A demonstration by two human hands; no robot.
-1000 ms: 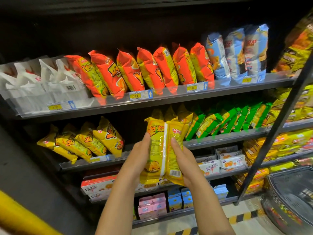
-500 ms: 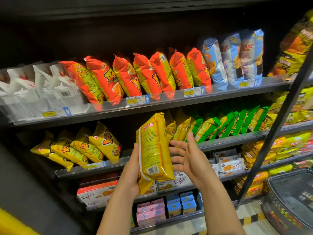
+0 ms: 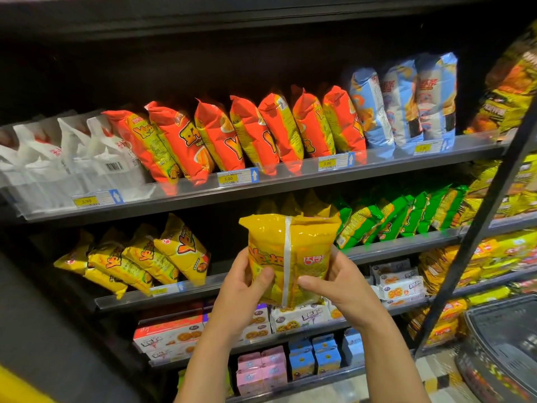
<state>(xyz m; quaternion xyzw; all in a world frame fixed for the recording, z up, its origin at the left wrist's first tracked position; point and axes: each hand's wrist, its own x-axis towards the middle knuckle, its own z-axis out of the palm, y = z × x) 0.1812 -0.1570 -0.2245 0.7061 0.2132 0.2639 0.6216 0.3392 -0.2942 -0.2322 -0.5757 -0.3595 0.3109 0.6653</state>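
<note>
While both thumbs are pressing on the seamed back of the yellow snack bag (image 3: 293,245), the left hand (image 3: 241,289) and the right hand (image 3: 337,282) are gripping its lower half from either side, their other fingers curling out of sight behind it. The bag is standing upright between the fingers, rising above them. Left of the fingers yellow bags (image 3: 145,257) are leaning; to their right green bags (image 3: 401,216) are standing; just beneath, biscuit boxes (image 3: 293,317) are lying; well above, orange bags (image 3: 247,135) are leaning.
</note>
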